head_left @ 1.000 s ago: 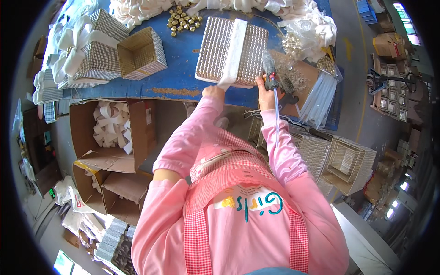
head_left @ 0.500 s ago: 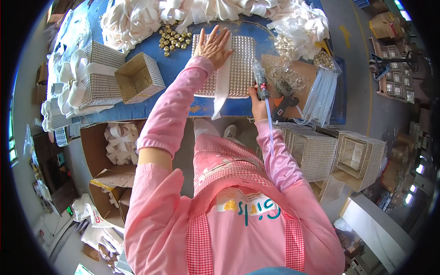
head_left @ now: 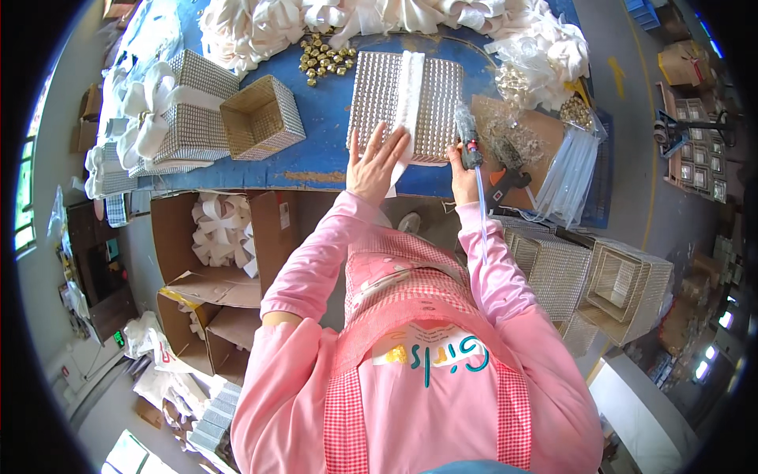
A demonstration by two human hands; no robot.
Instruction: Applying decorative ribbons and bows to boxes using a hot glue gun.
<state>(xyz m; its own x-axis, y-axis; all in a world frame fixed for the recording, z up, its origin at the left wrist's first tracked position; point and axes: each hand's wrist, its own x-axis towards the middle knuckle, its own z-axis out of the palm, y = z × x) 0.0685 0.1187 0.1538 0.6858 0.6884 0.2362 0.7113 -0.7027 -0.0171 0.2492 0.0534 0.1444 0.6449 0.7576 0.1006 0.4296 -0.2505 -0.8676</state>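
A box covered in rows of pearly beads (head_left: pixel 444 95) lies on the blue table in front of me. A white ribbon (head_left: pixel 409 87) runs across its upper face from far to near, its tail dropping over the near edge. My left hand (head_left: pixel 375 167) lies flat with fingers extended at the near edge, the fingertips touching ribbon and beads. Just right of the box, my right hand (head_left: pixel 464 180) is closed around a glue gun (head_left: pixel 468 141) whose nozzle points away from me. A pale glue stick trails from its back. Part of that grip is hidden by the gun.
A second glue gun (head_left: pixel 505 178) rests on a cardboard sheet (head_left: pixel 545 130) beside long clear glue sticks (head_left: pixel 570 174). Gold bells (head_left: pixel 324 59) and white bows (head_left: pixel 245 31) lie at the back. Beaded boxes (head_left: pixel 264 118) stand left; more beaded boxes (head_left: pixel 553 272) are stacked below right.
My left hand has slid toward me along the ribbon, from the far part of the box to its near edge. My right hand still holds the glue gun. The view has shifted slightly.
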